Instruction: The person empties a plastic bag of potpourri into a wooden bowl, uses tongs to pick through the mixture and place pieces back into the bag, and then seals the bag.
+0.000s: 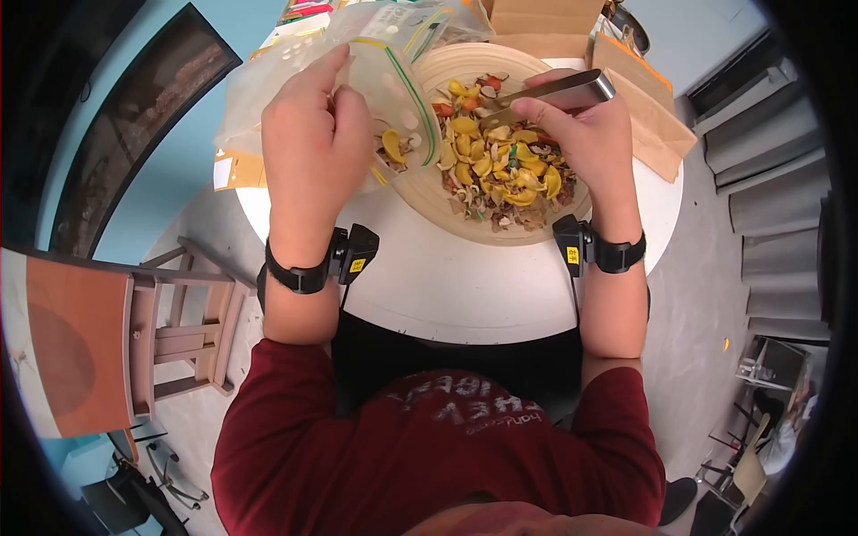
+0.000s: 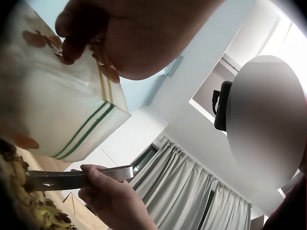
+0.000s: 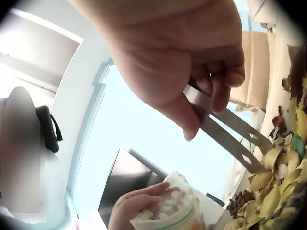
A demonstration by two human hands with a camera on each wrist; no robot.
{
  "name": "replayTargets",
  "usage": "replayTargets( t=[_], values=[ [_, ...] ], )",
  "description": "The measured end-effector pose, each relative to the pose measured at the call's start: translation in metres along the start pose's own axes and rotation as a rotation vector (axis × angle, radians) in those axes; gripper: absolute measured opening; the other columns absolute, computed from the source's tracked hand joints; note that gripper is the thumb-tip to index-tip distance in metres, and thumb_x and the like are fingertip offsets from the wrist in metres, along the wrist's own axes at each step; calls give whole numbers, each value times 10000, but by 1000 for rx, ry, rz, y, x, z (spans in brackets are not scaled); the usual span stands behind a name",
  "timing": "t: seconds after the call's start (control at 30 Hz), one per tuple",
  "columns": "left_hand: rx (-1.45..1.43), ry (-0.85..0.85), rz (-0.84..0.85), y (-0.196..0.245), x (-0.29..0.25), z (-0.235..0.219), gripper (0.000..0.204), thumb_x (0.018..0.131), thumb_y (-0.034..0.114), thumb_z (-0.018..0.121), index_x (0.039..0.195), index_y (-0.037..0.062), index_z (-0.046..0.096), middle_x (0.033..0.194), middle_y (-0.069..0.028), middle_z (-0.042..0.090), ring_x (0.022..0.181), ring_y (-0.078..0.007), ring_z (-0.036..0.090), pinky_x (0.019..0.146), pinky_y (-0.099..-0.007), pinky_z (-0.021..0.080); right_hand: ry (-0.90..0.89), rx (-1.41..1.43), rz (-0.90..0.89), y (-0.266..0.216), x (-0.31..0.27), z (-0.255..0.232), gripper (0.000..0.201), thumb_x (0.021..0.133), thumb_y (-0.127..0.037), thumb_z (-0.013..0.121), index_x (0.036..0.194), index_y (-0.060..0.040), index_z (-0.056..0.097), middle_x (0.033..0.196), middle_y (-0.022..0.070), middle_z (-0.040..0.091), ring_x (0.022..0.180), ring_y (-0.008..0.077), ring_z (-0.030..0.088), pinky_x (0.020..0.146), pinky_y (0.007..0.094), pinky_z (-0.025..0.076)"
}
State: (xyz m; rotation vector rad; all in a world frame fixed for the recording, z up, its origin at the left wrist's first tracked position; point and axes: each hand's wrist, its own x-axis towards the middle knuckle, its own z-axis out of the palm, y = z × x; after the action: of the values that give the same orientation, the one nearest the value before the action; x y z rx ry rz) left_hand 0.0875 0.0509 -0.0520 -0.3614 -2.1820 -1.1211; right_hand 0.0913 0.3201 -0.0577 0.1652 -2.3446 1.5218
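Evidently both hands are clamped, apart from each other: metal tongs [image 1: 583, 87] are gripped by the right hand [image 1: 594, 147], their long axis slanting leftward to the yellow pieces [image 1: 514, 170] in the bowl [image 1: 427, 211], while the zip bag [image 1: 380, 85] is held left of them by the left hand [image 1: 315, 134], its mouth facing right
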Motion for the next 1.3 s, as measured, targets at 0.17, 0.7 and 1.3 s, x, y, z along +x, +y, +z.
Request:
replayTargets(
  t=[0.17, 0.7, 1.3],
  values=[
    [4, 8, -23, 0, 0, -3, 363, 885, 29, 559, 1195, -77, 716, 751, -190, 669, 582, -220, 596, 609, -334, 495, 98, -14, -14, 6, 2, -2, 221, 818, -113, 869, 995, -20, 778, 818, 75, 784, 715, 95, 694, 678, 262, 544],
    [-37, 166, -85, -12, 7, -8, 402, 895, 55, 554, 1238, -73, 722, 653, -58, 626, 539, -71, 484, 522, -262, 400, -77, 80, -69, 11, 2, -2, 259, 835, -95, 852, 1070, -28, 765, 832, 58, 787, 757, 82, 704, 706, 234, 537],
    [-41, 12, -123, -5, 4, -5, 395, 904, 65, 571, 1252, -53, 716, 659, -93, 645, 559, -95, 553, 570, -269, 465, -119, 57, -86, 13, 0, 1, 186, 885, -78, 804, 1052, -13, 753, 875, 81, 807, 803, 105, 751, 720, 233, 565]
  ],
)
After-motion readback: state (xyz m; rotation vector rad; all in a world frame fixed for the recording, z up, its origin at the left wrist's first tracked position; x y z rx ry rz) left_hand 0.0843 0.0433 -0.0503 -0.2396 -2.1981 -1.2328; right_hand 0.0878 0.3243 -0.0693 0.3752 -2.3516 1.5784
